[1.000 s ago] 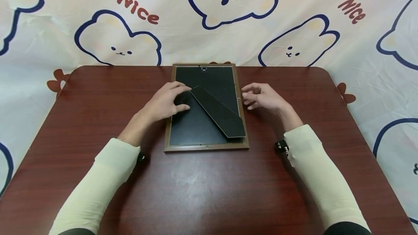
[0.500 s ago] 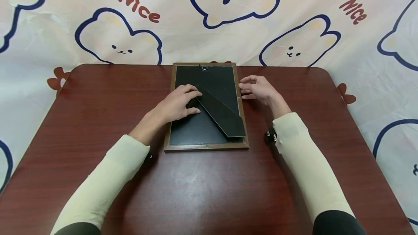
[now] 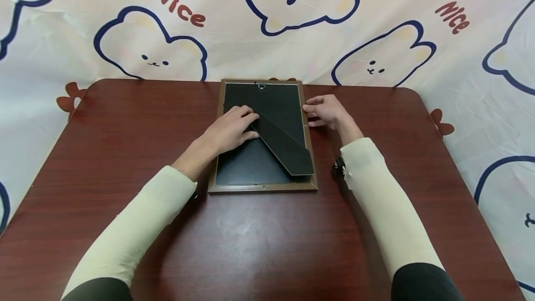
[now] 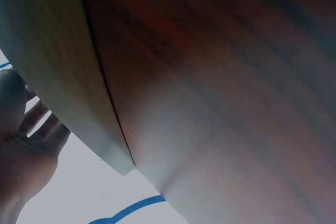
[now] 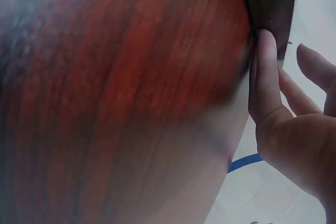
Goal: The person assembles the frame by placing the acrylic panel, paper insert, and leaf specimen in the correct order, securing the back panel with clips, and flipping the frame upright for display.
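Note:
A picture frame [image 3: 263,188] lies face down near the table's far edge, its brown rim around a black backing [image 3: 242,171]. Slanting across the backing is its black easel stand [image 3: 288,150], wide end at the lower right. My left hand [image 3: 227,129] reaches over the frame's left rim, fingertips right at the stand's upper end and thumb beside its left edge. My right hand [image 3: 330,111] is at the frame's right rim, fingers lightly bent and fingertips at the rim. In the right wrist view, an extended finger [image 5: 266,72] meets the frame's side [image 5: 270,9].
The reddish-brown wooden table [image 3: 251,245] has rounded far corners. Behind it hangs a pale cloth [image 3: 267,55] with cartoon outlines and lettering. A small metal hanger [image 3: 261,86] sits at the top of the backing. A dark wrist device [image 3: 338,167] shows below the right cuff.
My left hand has moved right over the backing to the stand's upper end, its thumb and fingers closer together. My right hand has moved slightly left and away from me, up to the frame's right rim.

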Tool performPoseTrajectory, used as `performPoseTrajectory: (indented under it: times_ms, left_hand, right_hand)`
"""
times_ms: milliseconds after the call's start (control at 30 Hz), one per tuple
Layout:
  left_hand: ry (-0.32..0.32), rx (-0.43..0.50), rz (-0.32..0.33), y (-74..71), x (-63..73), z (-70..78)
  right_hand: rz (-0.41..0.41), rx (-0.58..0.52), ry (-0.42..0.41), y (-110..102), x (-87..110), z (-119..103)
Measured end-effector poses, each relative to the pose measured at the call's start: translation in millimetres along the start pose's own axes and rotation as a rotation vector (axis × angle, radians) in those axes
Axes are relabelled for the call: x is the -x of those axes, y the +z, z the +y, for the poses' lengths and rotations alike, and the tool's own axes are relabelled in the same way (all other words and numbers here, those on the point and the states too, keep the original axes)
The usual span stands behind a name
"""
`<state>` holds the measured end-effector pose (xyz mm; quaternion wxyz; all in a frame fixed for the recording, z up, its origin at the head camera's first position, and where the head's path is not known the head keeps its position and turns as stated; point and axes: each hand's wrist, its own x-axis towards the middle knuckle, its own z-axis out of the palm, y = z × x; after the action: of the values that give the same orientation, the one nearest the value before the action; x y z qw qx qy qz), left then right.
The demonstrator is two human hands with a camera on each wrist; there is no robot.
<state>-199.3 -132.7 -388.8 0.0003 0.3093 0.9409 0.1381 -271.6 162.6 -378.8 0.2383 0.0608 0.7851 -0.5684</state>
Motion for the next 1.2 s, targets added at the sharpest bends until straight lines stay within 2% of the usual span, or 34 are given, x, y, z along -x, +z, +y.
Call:
performPoseTrajectory:
  times_ms: [100, 367, 600, 767, 900, 1067, 1200]
  left_hand:
    - [-0.003, 0.014, -0.007, -0.3, -2.0, -1.6]
    - [-0.073, 0.171, -0.037, -7.7, -4.1, -3.6]
    - [-0.099, 0.285, -0.028, -9.9, -5.5, -9.4]
    - [-0.117, 0.351, -0.015, -14.3, -6.5, -11.2]
    - [-0.159, 0.429, -0.001, -16.4, -7.3, -13.3]
    - [-0.221, 0.507, 0.015, -16.1, -8.9, -18.2]
    - [-0.242, 0.578, 0.012, -16.9, -9.9, -21.5]
  right_hand:
    - [0.01, 0.016, 0.008, 0.6, -1.5, 0.6]
    - [0.015, 0.035, 0.007, 1.6, -2.9, 0.1]
    - [0.049, 0.143, -0.017, 2.3, -6.1, 1.6]
    - [0.052, 0.095, -0.006, 2.7, -9.3, 2.8]
    - [0.053, 0.066, -0.001, 2.2, -9.6, 2.3]
    - [0.057, 0.067, 0.006, 2.2, -10.0, 2.5]
    - [0.057, 0.067, 0.009, 2.1, -10.6, 2.5]
